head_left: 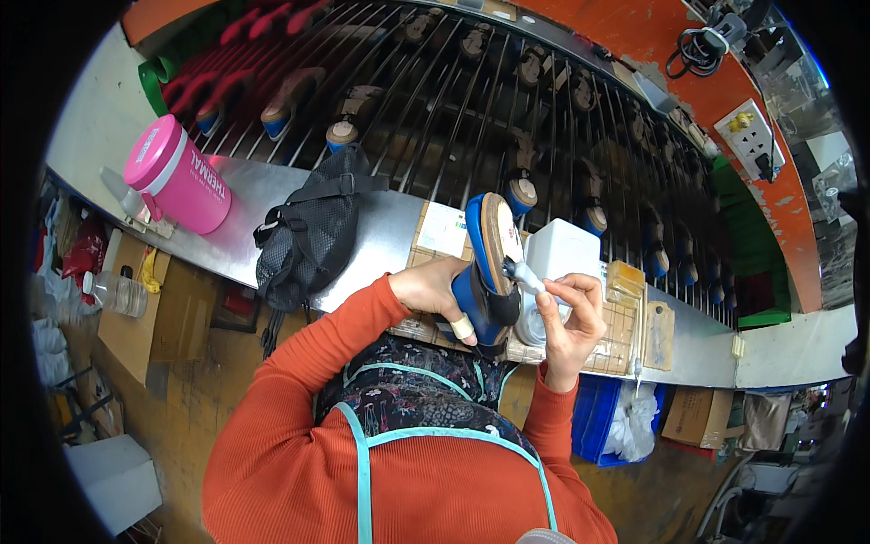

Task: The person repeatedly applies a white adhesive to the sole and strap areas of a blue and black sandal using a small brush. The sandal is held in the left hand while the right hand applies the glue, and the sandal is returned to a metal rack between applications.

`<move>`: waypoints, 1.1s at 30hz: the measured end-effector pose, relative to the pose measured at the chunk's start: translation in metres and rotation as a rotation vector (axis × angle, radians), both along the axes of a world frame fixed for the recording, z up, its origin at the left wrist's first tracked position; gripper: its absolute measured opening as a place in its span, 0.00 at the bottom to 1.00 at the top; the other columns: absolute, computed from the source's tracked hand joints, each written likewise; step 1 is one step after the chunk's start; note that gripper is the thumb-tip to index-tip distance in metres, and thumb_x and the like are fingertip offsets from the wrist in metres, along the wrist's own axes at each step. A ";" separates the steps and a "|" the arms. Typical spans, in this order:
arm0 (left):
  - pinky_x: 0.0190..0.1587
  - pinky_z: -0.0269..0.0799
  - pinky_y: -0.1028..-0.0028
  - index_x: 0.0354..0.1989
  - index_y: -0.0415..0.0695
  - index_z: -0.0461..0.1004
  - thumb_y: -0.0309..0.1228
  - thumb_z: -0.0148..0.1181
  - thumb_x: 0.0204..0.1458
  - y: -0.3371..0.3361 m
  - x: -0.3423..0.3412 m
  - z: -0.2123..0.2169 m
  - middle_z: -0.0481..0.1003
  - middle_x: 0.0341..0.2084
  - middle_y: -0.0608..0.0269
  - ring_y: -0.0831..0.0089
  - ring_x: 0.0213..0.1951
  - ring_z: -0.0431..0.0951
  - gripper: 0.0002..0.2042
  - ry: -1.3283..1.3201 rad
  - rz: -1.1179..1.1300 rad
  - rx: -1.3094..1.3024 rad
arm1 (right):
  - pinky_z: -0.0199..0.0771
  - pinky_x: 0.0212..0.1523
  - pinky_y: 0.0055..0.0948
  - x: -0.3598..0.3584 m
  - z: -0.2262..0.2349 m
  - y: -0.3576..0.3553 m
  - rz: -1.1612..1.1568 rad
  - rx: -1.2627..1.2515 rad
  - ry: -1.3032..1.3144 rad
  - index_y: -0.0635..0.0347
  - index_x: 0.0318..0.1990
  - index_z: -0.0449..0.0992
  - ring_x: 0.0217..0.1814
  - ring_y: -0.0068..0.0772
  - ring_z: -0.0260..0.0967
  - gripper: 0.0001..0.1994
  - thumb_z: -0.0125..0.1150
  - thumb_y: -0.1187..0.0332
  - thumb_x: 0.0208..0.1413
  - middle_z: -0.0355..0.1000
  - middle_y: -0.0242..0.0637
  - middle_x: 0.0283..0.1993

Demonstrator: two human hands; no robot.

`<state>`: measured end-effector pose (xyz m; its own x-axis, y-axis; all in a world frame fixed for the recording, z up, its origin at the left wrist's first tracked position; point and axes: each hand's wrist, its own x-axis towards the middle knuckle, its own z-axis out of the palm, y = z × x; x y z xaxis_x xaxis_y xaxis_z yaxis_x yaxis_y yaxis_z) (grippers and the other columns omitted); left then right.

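My left hand [439,292] grips a blue shoe [489,263] by its heel, sole side turned up and showing a tan bottom. My right hand [571,317] holds a small brush [524,275] with a pale handle, its tip resting on the shoe's heel area. Both hands work over a cardboard-covered spot [435,240] on the metal bench. A white container [564,249] stands just behind the shoe. My sleeves are orange and I wear a dark patterned apron with teal straps.
A rack conveyor of metal rods [453,100] carries several shoes behind the bench. A pink thermal jug [177,172] and a black mesh bag [313,231] sit at the left. A blue crate [603,417] and cardboard boxes [136,308] stand below.
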<state>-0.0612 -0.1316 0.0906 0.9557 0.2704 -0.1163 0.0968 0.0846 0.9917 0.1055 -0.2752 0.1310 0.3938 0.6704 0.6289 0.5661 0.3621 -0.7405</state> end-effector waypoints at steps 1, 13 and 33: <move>0.50 0.73 0.73 0.48 0.35 0.73 0.26 0.81 0.21 -0.001 -0.001 -0.002 0.79 0.41 0.56 0.67 0.43 0.79 0.37 -0.015 -0.012 -0.036 | 0.69 0.34 0.20 0.000 -0.002 0.000 0.002 -0.001 -0.005 0.65 0.36 0.81 0.35 0.24 0.67 0.08 0.69 0.78 0.46 0.68 0.36 0.38; 0.50 0.75 0.69 0.47 0.40 0.74 0.18 0.77 0.24 -0.004 0.001 -0.016 0.78 0.42 0.56 0.67 0.46 0.78 0.33 0.096 -0.305 -0.267 | 0.73 0.32 0.22 0.036 0.013 0.006 0.139 -0.074 -0.235 0.63 0.34 0.83 0.33 0.24 0.70 0.10 0.73 0.77 0.41 0.68 0.36 0.39; 0.56 0.70 0.65 0.52 0.37 0.72 0.19 0.80 0.20 -0.004 -0.010 -0.015 0.76 0.47 0.57 0.65 0.51 0.74 0.40 -0.280 -0.192 0.094 | 0.69 0.32 0.22 0.043 -0.032 -0.068 -0.061 -0.285 0.034 0.62 0.33 0.83 0.31 0.22 0.70 0.07 0.71 0.74 0.44 0.73 0.34 0.35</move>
<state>-0.0715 -0.1358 0.0757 0.9815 0.0800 0.1741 -0.1745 -0.0018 0.9847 0.1489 -0.3432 0.0994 0.4560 0.7927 0.4046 0.5539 0.1031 -0.8262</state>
